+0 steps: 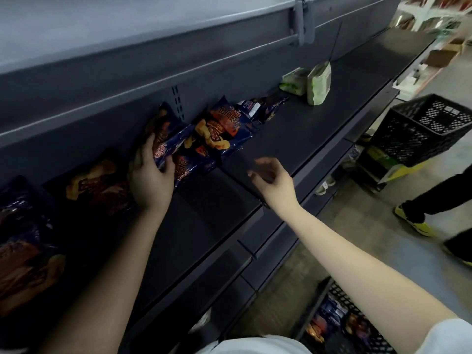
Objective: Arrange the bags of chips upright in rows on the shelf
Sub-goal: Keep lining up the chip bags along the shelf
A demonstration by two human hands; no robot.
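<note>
Left grip [150, 172] around chip bag [166, 141]

By your left hand [150, 178], the chip bags [217, 131] are navy with orange print; beyond your right hand [274, 181], pale green packets [318, 83].

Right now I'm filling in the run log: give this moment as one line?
left hand: holding blue chip bag | right hand: open, empty, over shelf | more blue bags lying flat
</note>
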